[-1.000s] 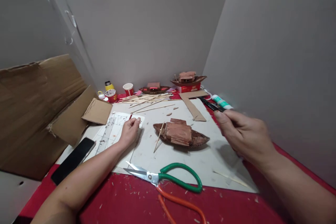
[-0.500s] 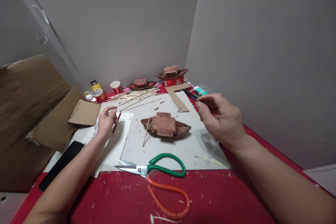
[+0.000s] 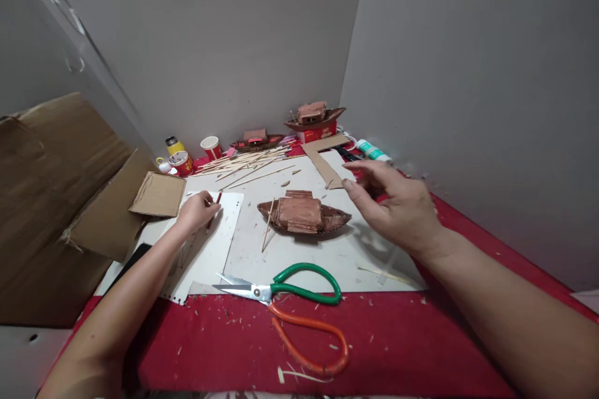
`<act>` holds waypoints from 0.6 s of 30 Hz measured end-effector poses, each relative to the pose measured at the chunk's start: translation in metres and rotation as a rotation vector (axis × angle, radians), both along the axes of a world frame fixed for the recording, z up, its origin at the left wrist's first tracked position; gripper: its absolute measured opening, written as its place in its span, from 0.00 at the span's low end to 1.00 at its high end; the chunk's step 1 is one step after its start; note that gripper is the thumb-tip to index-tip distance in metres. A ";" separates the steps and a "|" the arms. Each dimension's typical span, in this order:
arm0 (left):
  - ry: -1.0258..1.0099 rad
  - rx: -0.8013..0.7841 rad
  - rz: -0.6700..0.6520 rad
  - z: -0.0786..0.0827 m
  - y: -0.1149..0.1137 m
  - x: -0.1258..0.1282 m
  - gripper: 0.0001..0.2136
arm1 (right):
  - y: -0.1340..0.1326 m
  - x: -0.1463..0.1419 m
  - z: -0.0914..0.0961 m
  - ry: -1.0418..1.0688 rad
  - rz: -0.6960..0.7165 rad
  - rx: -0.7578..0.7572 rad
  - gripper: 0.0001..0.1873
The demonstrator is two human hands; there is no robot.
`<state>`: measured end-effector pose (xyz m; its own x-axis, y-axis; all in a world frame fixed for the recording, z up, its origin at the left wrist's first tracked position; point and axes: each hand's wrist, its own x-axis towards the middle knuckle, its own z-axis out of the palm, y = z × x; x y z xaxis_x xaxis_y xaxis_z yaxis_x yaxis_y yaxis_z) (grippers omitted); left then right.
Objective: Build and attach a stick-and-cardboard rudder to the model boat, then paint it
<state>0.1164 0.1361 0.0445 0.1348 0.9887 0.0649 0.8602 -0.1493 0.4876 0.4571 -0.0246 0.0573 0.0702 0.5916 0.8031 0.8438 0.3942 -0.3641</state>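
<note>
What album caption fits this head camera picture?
A brown model boat between left hand and right hand, with scissors in front.

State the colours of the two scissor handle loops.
The upper loop is green, the lower loop orange; the head view shows both.

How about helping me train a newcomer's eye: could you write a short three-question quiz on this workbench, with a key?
1. How many model boats are in view?
2. On the scissors, what colour is the handle loop nearer the front boat? A) orange B) green C) black
3. True or false: the left hand is over the scissors.

Key:
1. Three: one in front and two at the back, one of those on a red box.
2. B.
3. False: it is over the hole-punched paper, its fingertips at the red pencil.
</note>
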 end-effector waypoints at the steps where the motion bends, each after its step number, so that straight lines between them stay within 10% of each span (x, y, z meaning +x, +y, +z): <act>1: 0.065 -0.029 -0.004 -0.001 0.002 0.002 0.09 | 0.000 0.000 0.000 -0.021 0.004 0.006 0.11; 9: 0.273 -0.153 0.000 0.005 0.015 -0.018 0.17 | 0.001 0.001 -0.002 -0.078 -0.013 0.032 0.10; 18: 0.072 0.033 0.041 0.014 0.003 -0.034 0.09 | -0.007 -0.004 0.007 -0.038 0.005 0.082 0.07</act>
<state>0.0825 0.1395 0.0586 0.0999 0.9910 0.0896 0.8984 -0.1285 0.4200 0.4533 -0.0316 0.0643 0.0359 0.5243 0.8508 0.8542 0.4257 -0.2985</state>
